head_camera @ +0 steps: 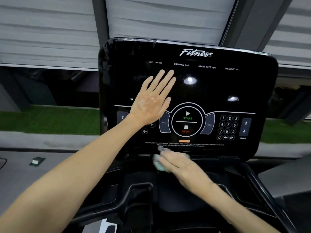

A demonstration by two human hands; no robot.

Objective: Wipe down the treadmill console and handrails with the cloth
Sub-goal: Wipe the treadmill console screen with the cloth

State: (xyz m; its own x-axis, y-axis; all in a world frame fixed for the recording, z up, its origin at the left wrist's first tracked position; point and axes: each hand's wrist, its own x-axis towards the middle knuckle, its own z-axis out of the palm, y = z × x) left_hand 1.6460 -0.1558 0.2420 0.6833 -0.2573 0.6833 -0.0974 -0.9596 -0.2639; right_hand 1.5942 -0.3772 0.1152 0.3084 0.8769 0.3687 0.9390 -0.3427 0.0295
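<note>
Head view: pressing the cloth [158,163] under the flat, blurred fingers of the right hand [178,163] at the console [218,91] bottom edge, apparently wiping. Bracing with the left hand [154,98], fingers straight and flat near the left edge, likely to steady it.

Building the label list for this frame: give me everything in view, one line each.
console: 1, glossy black, centre
START/STOP dial: 1, white ring with green and red lettering, console lower middle
number keypad: 1, white digits, console lower right
cloth: 1, pale green, blurred, at console's bottom edge under the right hand
lower frame: 1, black, below the console
blinds: several, grey-white, background top
turf strip: 1, green, behind the console
small block: 1, dark green and white, floor at left
left hand: 1, fingers straight, flat on the console's left half
right hand: 1, blurred, on the cloth
</note>
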